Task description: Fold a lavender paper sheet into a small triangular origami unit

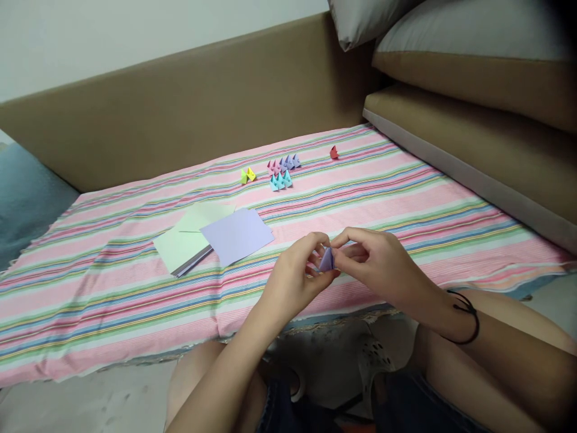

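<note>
A small folded piece of purple paper (326, 260) is held between my two hands, just above the front part of the striped cloth. My left hand (301, 263) grips its left side, thumb below and fingers curled behind. On the other side, my right hand (373, 255) pinches the paper's right edge between thumb and forefinger. Part of the paper is hidden by my fingers. To the left of my hands lie flat purple sheets (237, 236), overlapping a stack of pale green sheets (180, 245).
Farther back on the striped cloth (148, 307) stand small folded paper shapes: yellow ones (247, 175), pink ones (273, 168), purple ones (290, 162), turquoise ones (280, 180) and a red one (334, 153). Brown cushions (469, 138) are piled at the right. A brown backrest (202, 102) runs behind.
</note>
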A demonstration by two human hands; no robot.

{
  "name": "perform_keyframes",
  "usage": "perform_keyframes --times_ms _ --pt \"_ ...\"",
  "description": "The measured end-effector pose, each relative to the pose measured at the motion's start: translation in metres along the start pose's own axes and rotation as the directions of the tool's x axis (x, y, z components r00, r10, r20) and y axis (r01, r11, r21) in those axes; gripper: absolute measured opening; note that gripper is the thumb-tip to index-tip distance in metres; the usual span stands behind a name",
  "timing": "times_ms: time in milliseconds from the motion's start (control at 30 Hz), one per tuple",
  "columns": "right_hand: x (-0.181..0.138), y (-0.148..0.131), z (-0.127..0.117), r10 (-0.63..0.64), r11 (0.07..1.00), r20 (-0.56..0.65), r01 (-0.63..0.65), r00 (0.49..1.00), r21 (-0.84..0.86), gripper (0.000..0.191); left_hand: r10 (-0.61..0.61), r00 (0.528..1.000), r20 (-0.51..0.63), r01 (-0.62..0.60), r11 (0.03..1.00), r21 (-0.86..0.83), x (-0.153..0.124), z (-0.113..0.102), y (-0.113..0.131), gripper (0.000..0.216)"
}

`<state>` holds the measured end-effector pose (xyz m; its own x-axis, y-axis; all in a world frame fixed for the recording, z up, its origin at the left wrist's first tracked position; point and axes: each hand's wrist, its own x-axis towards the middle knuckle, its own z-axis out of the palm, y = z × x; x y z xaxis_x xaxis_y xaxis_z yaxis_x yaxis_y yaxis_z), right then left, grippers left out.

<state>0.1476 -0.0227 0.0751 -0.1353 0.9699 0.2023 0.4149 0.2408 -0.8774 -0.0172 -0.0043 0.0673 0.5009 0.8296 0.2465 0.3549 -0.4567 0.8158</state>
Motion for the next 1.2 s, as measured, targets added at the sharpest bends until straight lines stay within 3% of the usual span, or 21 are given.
perform_keyframes --times_ms 533,833,933,1033,1133,1200 --pt "0.006 0.003 -0.003 0.175 0.979 -0.057 -0.168 0.983 0.115 0.006 0.122 0.986 -0.113 -0.112 0.99 0.092 0.0 -0.002 -0.004 0.026" --pt "0.012 0.001 -0.005 0.267 0.84 -0.015 -0.225 0.964 0.493 0.01 0.29 0.942 -0.171 -0.251 0.944 0.216 0.001 -0.012 -0.005 0.019" --pt "0.009 0.005 -0.003 0.189 0.854 -0.023 -0.153 0.982 0.497 0.015 0.38 0.912 -0.156 -0.326 0.901 0.288 0.002 -0.016 -0.006 0.014" --pt "0.006 0.008 -0.003 0.042 0.92 -0.014 -0.033 0.999 0.39 0.025 0.465 0.874 -0.14 -0.384 0.838 0.388 0.001 -0.02 -0.01 0.007" --pt "0.004 0.008 -0.005 -0.179 0.975 -0.043 0.183 0.983 0.123 0.03 0.524 0.843 -0.121 -0.415 0.777 0.473 -0.001 -0.023 -0.016 0.005" --pt "0.005 0.007 -0.008 -0.334 0.941 -0.038 0.331 0.942 -0.075 0.027 0.553 0.825 -0.117 -0.43 0.747 0.507 -0.003 -0.025 -0.017 0.003"
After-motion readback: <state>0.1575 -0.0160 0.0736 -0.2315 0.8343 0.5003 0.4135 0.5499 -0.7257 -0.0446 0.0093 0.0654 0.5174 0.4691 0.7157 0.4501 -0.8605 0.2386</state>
